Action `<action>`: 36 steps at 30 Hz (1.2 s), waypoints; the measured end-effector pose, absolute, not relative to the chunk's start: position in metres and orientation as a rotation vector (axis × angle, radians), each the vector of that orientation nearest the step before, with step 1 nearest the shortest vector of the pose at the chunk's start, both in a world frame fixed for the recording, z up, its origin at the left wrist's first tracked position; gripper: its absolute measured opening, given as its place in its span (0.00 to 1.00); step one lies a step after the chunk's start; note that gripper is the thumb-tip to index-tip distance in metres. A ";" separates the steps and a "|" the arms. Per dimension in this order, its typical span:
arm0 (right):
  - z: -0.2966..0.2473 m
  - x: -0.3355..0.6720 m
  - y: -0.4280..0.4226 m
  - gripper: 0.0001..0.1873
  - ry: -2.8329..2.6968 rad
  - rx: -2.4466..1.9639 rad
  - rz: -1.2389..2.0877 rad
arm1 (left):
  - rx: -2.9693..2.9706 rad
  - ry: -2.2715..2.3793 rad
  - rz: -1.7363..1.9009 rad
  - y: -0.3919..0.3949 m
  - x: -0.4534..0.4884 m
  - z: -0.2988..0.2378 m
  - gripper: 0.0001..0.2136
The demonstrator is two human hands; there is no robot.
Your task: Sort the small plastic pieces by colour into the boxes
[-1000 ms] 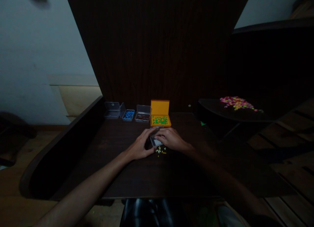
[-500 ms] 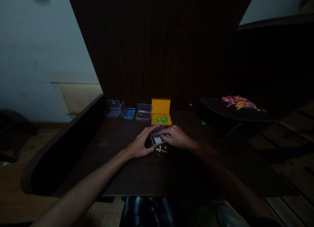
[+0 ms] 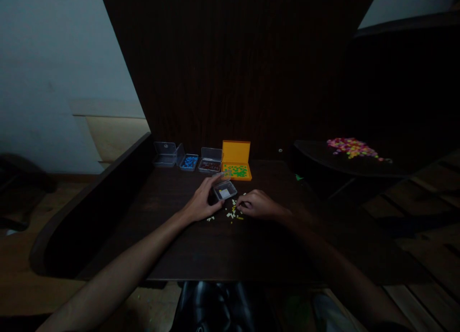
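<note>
My left hand [image 3: 204, 200] grips a small clear plastic box [image 3: 230, 192] from its left side, thumb at the near corner and fingers by the raised lid. Inside the box lies a white rectangle with a bit of yellow beside it. Small pale and yellow pieces [image 3: 231, 215] are scattered on the dark tabletop just in front of the box. Over the right edge of these pieces is my right hand [image 3: 257, 204], its fingertips pinched together and pointing left. Whatever sits between those fingertips is too small to make out.
Along the back stand an open clear box [image 3: 165, 160], a box of blue pieces [image 3: 189, 162], a box of dark reddish pieces [image 3: 210, 166] and an orange case [image 3: 236, 152] with green pieces. Colourful beads [image 3: 352, 147] are heaped on a shelf [image 3: 319, 154] at right.
My right hand has come out of the clear box, down to the scattered pieces. The box and my left hand have shifted slightly left and away, uncovering more pieces.
</note>
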State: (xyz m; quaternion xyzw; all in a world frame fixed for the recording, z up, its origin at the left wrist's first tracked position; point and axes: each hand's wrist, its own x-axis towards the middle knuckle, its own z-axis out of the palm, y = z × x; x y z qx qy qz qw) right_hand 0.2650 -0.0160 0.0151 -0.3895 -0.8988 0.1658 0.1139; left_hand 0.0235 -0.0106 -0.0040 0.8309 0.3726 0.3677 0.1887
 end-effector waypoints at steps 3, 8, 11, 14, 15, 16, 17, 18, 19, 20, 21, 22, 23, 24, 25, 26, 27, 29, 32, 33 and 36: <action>0.016 0.263 -0.017 0.09 -2.639 -1.187 0.492 | 2.352 1.019 1.029 -0.011 0.024 -0.003 0.35; 0.022 0.268 -0.016 0.08 -2.589 -1.251 0.504 | 2.346 1.030 1.026 -0.011 0.024 -0.003 0.35; 0.020 0.275 -0.012 0.10 -2.509 -1.234 0.535 | 2.349 1.052 1.033 -0.010 0.023 -0.004 0.35; 0.016 0.277 -0.009 0.10 -2.532 -1.189 0.573 | 2.356 1.078 1.031 -0.010 0.022 -0.005 0.34; 0.015 0.275 -0.009 0.10 -2.558 -1.184 0.572 | 2.355 1.084 1.033 -0.010 0.022 -0.005 0.34; 0.015 0.273 -0.010 0.10 -2.588 -1.185 0.567 | 2.355 1.087 1.035 -0.010 0.022 -0.005 0.34; 0.014 0.271 -0.011 0.09 -2.613 -1.189 0.559 | 2.354 1.087 1.036 -0.010 0.023 -0.005 0.34; 0.014 0.269 -0.011 0.09 -2.632 -1.192 0.554 | 2.355 1.084 1.035 -0.010 0.023 -0.004 0.34; 0.014 0.267 -0.012 0.09 -2.642 -1.191 0.553 | 2.355 1.080 1.033 -0.011 0.023 -0.004 0.34; 0.014 0.266 -0.013 0.09 -2.647 -1.183 0.562 | 2.356 1.075 1.030 -0.011 0.024 -0.003 0.34; 0.014 0.265 -0.013 0.09 -2.643 -1.166 0.581 | 2.356 1.071 1.027 -0.011 0.024 -0.002 0.34; 0.013 0.266 -0.013 0.09 -2.627 -1.143 0.608 | 2.356 1.067 1.024 -0.012 0.025 -0.002 0.34; 0.013 0.266 -0.013 0.10 -2.599 -1.118 0.640 | 2.355 1.062 1.023 -0.012 0.025 -0.002 0.34; 0.013 0.267 -0.012 0.10 -2.554 -1.097 0.675 | 2.355 1.057 1.023 -0.012 0.025 -0.002 0.34; 0.013 0.268 -0.011 0.11 -2.491 -1.089 0.704 | 2.357 1.048 1.022 -0.012 0.025 -0.002 0.34; 0.013 0.269 -0.011 0.12 -2.418 -1.096 0.721 | 2.360 1.036 1.022 -0.012 0.025 -0.003 0.34; 0.013 0.270 -0.010 0.13 -2.341 -1.119 0.726 | 2.364 1.020 1.021 -0.012 0.025 -0.003 0.35; 0.013 0.269 -0.009 0.13 -2.212 -1.184 0.703 | 2.368 0.983 1.011 -0.013 0.026 -0.004 0.35; 0.013 0.265 -0.009 0.12 -2.126 -1.263 0.610 | 2.381 0.915 0.980 -0.016 0.029 -0.004 0.35; 0.013 0.263 -0.009 0.11 -2.123 -1.284 0.576 | 2.390 0.889 0.970 -0.017 0.030 -0.003 0.35; 0.012 0.258 -0.011 0.09 -2.171 -1.348 0.500 | 2.408 0.820 0.958 -0.021 0.034 -0.001 0.35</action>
